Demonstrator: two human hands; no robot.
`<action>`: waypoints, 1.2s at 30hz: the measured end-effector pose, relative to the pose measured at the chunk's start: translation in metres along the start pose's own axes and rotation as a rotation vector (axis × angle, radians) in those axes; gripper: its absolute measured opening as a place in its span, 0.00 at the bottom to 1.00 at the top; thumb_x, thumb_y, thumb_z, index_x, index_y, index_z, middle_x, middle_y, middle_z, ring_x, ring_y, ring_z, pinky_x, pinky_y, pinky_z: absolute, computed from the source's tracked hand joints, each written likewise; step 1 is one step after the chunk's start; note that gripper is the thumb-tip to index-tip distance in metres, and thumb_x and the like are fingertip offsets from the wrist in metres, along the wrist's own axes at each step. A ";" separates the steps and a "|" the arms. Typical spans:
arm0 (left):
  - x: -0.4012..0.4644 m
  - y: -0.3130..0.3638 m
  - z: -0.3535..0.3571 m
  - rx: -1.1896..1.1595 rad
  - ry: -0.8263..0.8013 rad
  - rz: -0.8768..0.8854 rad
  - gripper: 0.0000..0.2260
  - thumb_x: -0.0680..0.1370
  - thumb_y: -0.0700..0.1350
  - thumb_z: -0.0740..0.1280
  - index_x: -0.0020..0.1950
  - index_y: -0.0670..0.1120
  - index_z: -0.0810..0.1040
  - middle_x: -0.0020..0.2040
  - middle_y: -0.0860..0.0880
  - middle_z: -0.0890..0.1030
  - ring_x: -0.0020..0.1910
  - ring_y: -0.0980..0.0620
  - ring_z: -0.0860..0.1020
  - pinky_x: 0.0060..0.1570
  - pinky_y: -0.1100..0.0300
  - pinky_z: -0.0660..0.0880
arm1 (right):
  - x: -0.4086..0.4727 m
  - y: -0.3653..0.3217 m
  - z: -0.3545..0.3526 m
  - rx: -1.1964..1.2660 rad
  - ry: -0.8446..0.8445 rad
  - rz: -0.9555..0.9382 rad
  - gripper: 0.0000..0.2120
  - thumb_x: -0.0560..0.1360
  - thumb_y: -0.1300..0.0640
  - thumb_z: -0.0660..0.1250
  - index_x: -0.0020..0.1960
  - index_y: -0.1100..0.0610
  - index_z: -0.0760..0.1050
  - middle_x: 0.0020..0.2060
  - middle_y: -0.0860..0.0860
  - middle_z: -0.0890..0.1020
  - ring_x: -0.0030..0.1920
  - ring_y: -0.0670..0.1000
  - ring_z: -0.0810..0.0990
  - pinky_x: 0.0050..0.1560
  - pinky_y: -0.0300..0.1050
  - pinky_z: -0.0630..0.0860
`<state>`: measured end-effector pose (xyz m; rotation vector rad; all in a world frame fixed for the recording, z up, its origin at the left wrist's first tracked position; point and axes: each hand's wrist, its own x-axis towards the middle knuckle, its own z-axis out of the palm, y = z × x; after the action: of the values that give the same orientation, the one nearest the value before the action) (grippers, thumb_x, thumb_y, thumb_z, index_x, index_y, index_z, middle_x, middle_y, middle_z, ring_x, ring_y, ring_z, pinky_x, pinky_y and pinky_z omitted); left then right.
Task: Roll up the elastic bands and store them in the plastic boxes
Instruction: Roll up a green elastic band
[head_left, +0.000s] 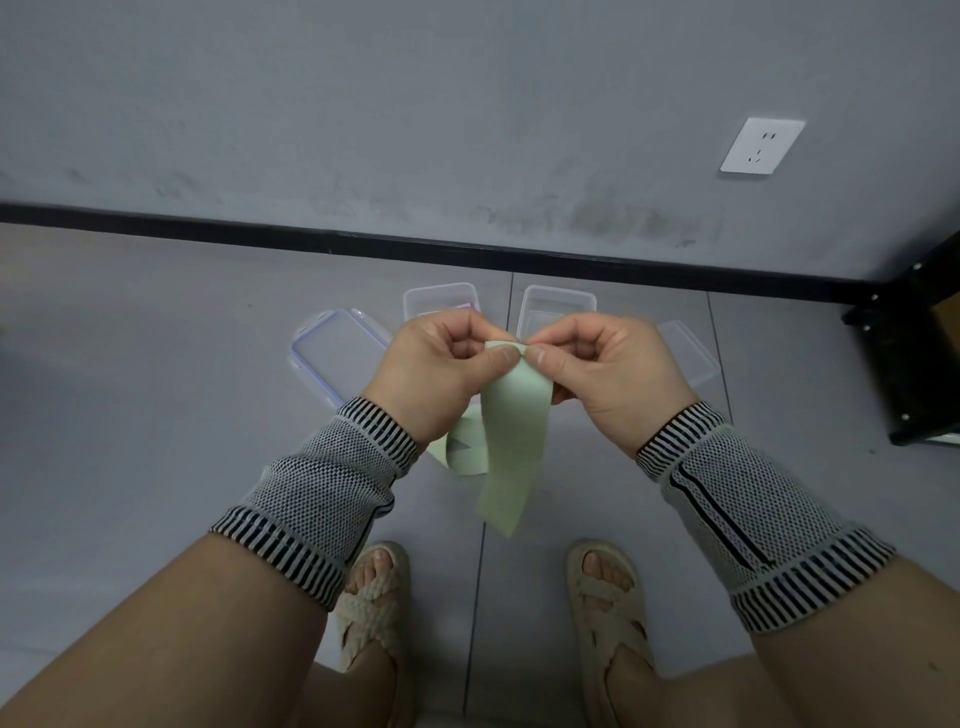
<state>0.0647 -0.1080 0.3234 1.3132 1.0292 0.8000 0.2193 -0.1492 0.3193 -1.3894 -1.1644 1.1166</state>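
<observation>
Grey tiled floor (156, 415) under me. On it I see two clear plastic boxes (558, 312) side by side near the black skirting, a blue-rimmed lid (337, 353) left of them, a clear lid (688, 353) right. My sandals (374, 603) stand nearer.

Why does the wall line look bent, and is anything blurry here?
Head view: the wide-angle lens bows the black baseboard and stretches the forearms at the edges. Light is soft and even, with no glare. Both hands, left hand and right hand, and the green band look slightly soft.
</observation>
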 end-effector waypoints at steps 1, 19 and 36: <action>0.000 0.001 0.001 -0.036 -0.004 -0.018 0.07 0.74 0.33 0.68 0.39 0.43 0.79 0.35 0.42 0.82 0.35 0.49 0.80 0.42 0.56 0.78 | 0.000 0.001 0.000 0.011 0.006 0.001 0.06 0.73 0.67 0.69 0.40 0.57 0.79 0.37 0.64 0.82 0.35 0.56 0.80 0.39 0.49 0.80; -0.001 0.002 0.007 -0.117 0.028 -0.137 0.09 0.74 0.31 0.67 0.37 0.43 0.78 0.33 0.44 0.79 0.34 0.48 0.77 0.38 0.58 0.75 | 0.002 0.007 0.000 0.120 -0.028 0.022 0.08 0.70 0.67 0.70 0.37 0.56 0.78 0.32 0.54 0.80 0.35 0.52 0.78 0.41 0.50 0.77; 0.000 0.007 0.009 -0.295 -0.023 -0.202 0.08 0.74 0.29 0.64 0.44 0.42 0.77 0.39 0.41 0.80 0.37 0.47 0.79 0.42 0.56 0.78 | 0.002 0.005 0.001 0.220 -0.012 0.032 0.06 0.66 0.62 0.72 0.35 0.51 0.81 0.35 0.61 0.75 0.37 0.56 0.73 0.41 0.49 0.73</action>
<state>0.0733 -0.1108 0.3305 0.9501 0.9664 0.7485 0.2194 -0.1474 0.3143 -1.2366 -0.9973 1.2378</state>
